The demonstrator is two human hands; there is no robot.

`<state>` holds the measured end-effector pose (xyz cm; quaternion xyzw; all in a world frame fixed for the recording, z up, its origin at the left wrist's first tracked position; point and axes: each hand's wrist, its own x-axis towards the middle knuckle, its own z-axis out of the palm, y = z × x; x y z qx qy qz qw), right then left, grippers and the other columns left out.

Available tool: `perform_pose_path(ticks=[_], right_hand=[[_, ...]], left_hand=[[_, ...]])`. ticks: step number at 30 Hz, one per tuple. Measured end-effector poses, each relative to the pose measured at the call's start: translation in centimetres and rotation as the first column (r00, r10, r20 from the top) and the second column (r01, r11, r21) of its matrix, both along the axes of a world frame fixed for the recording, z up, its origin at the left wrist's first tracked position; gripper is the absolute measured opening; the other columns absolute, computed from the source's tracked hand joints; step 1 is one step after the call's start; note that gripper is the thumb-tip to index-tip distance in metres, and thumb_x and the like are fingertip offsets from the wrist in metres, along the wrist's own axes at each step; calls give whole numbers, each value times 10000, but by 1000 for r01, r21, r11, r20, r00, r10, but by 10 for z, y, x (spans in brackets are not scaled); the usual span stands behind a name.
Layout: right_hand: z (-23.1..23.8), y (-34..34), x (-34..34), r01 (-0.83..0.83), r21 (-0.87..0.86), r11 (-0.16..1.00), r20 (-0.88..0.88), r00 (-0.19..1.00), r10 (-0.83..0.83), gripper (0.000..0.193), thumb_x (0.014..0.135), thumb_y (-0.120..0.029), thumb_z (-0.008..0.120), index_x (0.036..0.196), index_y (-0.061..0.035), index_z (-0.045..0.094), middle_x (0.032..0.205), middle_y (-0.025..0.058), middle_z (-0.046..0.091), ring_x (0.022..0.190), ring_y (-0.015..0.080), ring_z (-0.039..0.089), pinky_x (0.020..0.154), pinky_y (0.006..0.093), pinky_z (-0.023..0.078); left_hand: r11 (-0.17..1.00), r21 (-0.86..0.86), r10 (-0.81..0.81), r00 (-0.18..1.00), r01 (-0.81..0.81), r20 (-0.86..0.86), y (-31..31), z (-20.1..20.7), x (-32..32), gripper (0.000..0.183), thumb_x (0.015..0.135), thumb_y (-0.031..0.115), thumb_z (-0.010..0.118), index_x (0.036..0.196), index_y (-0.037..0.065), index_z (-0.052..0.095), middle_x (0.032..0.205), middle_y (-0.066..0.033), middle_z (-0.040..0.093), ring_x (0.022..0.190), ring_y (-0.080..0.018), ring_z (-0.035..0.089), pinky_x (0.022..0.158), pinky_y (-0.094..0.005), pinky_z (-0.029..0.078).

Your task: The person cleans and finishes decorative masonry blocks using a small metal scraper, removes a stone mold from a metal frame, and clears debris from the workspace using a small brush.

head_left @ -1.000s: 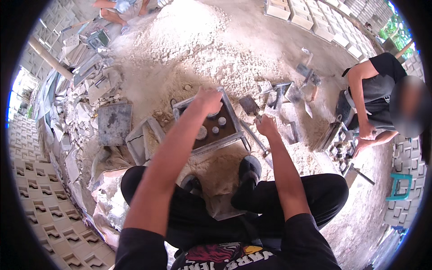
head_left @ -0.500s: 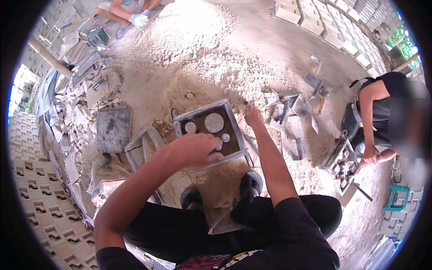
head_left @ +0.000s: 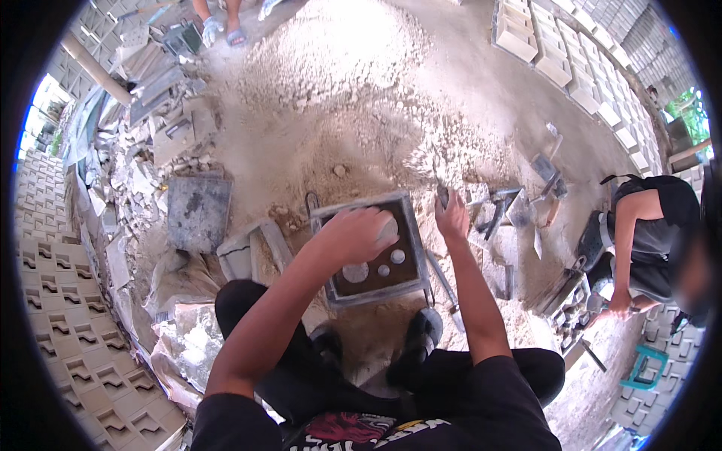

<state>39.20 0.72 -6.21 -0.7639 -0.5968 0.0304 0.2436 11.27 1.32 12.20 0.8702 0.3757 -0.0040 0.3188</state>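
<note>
The rectangular frame (head_left: 416, 237) lies on the floor (head_left: 259, 146) directly ahead of the person's shoes (head_left: 426, 332), set at a slight angle. Inside it I see a brown bed (head_left: 372, 283) carrying pale round pieces: a large disc (head_left: 387, 229) toward the far side, a medium disc (head_left: 355, 273) at near left, and two small discs (head_left: 397, 257) to its right. The left hand (head_left: 357, 231) is positioned above the frame, fingers bent at the large disc; whether they grip it cannot be determined. The right hand (head_left: 453, 218) is closed around a dark tool (head_left: 442, 197) near the frame's far right corner; the tool's far end is blurred. A pale powder heap (head_left: 338, 45) stands beyond. A square grey slab (head_left: 198, 213) lies left of the frame. At far right, a co-worker (head_left: 639, 207) bends forward.
</note>
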Motion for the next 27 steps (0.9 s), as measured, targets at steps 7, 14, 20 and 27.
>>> perform_pose_path(ticks=[7, 14, 20, 27], right_hand=[[2, 9, 1, -127, 214, 969, 179, 980, 89, 434, 885, -198, 603, 1225, 29, 460, 1038, 287, 616, 865, 443, 629, 705, 483, 537], [-2, 20, -6, -88, -511, 855, -44, 996, 76, 401, 932, -407, 483, 1143, -66, 469, 908, 301, 629, 875, 488, 602, 782, 549, 480], [-5, 15, 10, -88, -483, 871, -3, 995, 99, 482, 926, -438, 467, 1131, -2, 455, 880, 337, 616, 892, 514, 587, 814, 566, 460], [8, 3, 24, -56, -561, 826, -16, 998, 57, 518, 942, -489, 419, 1220, -52, 443, 1020, 331, 600, 1005, 495, 562, 881, 549, 434]], left_hand=[[996, -16, -86, 996, 86, -16, 5, -30, 40, 386, 891, 369, 519, 1031, 14, 573, 1014, -201, 627, 991, -361, 595, 871, -479, 445], [992, -53, -107, 991, 112, 85, -14, -19, 48, 401, 900, 384, 510, 1024, 9, 580, 1022, -195, 639, 984, -357, 611, 890, -488, 440], [996, -55, -62, 996, 65, 63, -17, -11, 42, 407, 909, 386, 505, 1053, 13, 585, 1032, -189, 641, 1021, -351, 605, 892, -492, 442], [980, -129, -141, 986, 151, 86, -20, 4, 56, 414, 901, 381, 521, 1089, 18, 587, 1070, -178, 637, 1051, -326, 597, 894, -491, 432]])
